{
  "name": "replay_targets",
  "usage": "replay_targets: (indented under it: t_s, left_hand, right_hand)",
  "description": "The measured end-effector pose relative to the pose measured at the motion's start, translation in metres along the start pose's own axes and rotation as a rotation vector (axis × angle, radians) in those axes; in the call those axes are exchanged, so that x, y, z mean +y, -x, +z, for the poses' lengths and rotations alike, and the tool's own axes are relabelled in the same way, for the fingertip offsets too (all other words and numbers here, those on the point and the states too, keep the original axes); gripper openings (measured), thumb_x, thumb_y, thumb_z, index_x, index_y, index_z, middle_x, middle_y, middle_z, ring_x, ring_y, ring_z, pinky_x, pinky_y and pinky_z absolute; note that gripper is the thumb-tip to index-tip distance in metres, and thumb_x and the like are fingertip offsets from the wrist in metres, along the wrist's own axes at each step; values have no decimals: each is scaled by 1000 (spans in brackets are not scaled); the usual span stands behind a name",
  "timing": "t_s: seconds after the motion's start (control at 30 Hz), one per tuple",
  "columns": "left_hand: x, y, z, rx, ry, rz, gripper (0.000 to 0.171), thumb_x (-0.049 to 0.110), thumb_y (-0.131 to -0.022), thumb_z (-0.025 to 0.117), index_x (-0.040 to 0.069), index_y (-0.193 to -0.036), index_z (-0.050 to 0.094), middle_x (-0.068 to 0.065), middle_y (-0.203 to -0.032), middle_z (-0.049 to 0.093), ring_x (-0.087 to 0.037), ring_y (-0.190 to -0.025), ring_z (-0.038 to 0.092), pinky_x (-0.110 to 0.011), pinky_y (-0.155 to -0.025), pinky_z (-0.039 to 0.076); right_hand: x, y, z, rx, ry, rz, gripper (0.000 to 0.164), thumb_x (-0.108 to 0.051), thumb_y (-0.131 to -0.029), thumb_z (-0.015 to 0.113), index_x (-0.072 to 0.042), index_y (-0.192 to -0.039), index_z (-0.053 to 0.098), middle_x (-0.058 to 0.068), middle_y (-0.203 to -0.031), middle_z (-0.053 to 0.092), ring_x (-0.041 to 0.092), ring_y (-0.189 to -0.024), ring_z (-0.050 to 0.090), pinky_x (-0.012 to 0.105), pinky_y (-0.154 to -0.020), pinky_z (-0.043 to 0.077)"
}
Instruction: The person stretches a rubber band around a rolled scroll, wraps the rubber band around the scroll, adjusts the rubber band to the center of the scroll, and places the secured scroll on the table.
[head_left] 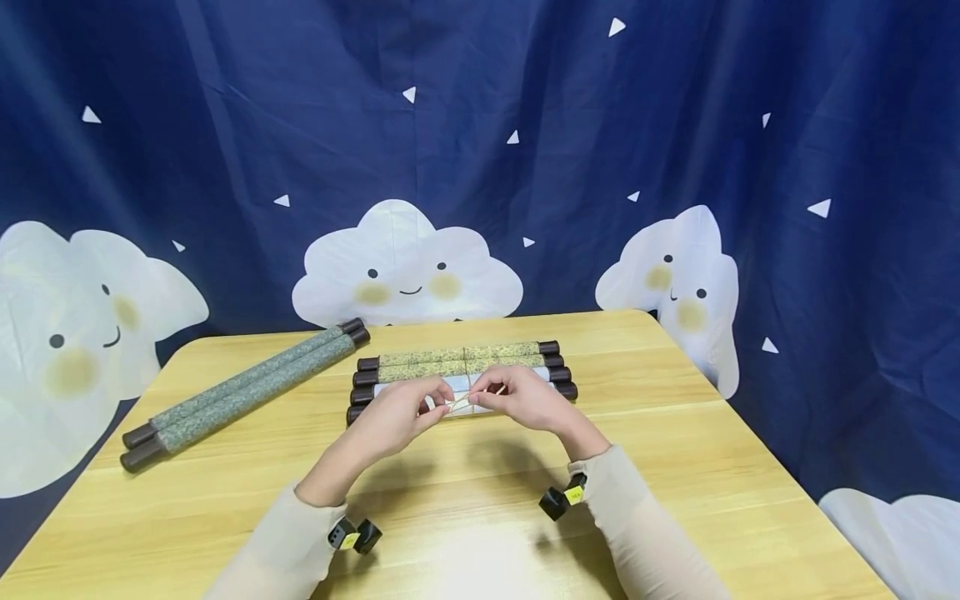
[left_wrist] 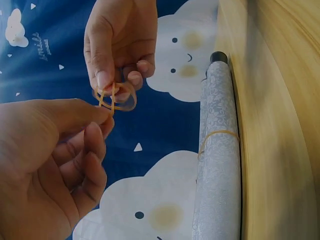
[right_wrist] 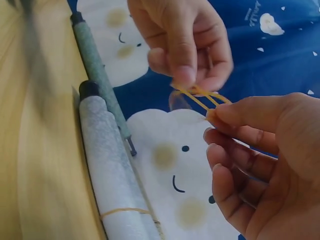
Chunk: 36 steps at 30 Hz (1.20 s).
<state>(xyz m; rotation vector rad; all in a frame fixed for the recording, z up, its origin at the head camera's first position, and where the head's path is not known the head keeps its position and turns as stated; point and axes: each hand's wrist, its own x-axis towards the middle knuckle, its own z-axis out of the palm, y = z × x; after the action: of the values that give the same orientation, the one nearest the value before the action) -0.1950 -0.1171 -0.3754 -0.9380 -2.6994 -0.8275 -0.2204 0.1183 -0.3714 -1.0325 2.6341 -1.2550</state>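
Observation:
In front of me both hands hold a thin yellow rubber band (left_wrist: 131,100), stretched in loops between them. My left hand (head_left: 401,410) pinches one side of it between thumb and index finger, its other fingers curled. From the other side my right hand (head_left: 528,396) pinches the band the same way. Just beyond and beneath the hands lie white patterned scrolls (left_wrist: 220,100) with dark end knobs, circled by another rubber band (right_wrist: 125,210). Behind these, yellow speckled scrolls (head_left: 412,362) lie parallel, a band across their middle. The hands partly hide the white scrolls in the head view.
Two green scrolls (head_left: 255,387) lie side by side, slanting across the left of the wooden table (head_left: 660,500). A dark blue curtain (head_left: 465,125) with white clouds hangs behind the table's far edge.

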Motion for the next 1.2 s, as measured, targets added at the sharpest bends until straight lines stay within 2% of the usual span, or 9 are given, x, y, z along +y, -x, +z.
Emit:
replay_targets:
  t_s: [0.1,0.3,0.5,0.73,0.93,1.07,1.2]
  left_hand:
    - [0,0,0,-11,-44,-32,7,16,-92,69,17,-100,70,9,-88,67,-3,-70,57,-21,-59,48]
    - [-4,1,-3,-23,-105,-47,7,19,-92,69,17,-97,75,11,-84,68,-3,-68,56,-25,-59,46]
    - [-12,3,-7,40,-116,-59,6,18,-92,70,17,-96,75,11,-80,68,-2,-62,54,-26,-55,45]
    - [-15,4,-8,42,-113,-37,5,17,-92,70,15,-95,74,8,-84,70,-3,-66,57,-27,-59,48]
    - [-12,2,-10,69,-99,-55,8,20,-95,67,15,-97,72,7,-79,67,-3,-56,49,-28,-54,43]
    - [-9,0,-14,90,-54,-87,8,22,-96,65,18,-98,72,8,-80,66,-4,-62,53,-29,-57,45]
    - [-9,-1,-13,69,-41,-80,5,23,-94,67,19,-95,70,11,-85,66,-4,-70,57,-27,-61,48]
  right_hand:
    - [0,1,-3,13,6,2,9,-21,-94,67,-17,-94,74,-7,-89,65,12,-77,57,28,-65,51]
    - [3,4,-11,68,20,10,9,-25,-93,69,-19,-92,75,-8,-87,66,13,-78,58,29,-66,50]
    - [8,8,-23,138,-11,36,8,-18,-91,70,-13,-92,77,-4,-84,68,19,-75,60,28,-64,50]
    - [11,10,-33,221,-85,77,9,-13,-91,70,-7,-94,76,-1,-88,70,16,-71,55,25,-61,47]
    - [11,9,-37,316,-225,88,14,-11,-91,70,1,-97,73,3,-87,67,14,-70,52,22,-61,43]
    - [8,7,-35,304,-247,62,14,-11,-91,70,2,-98,73,3,-81,63,13,-68,51,22,-59,41]
    - [2,5,-24,255,-148,46,10,-14,-92,69,-5,-96,74,0,-79,62,14,-66,51,23,-57,42]
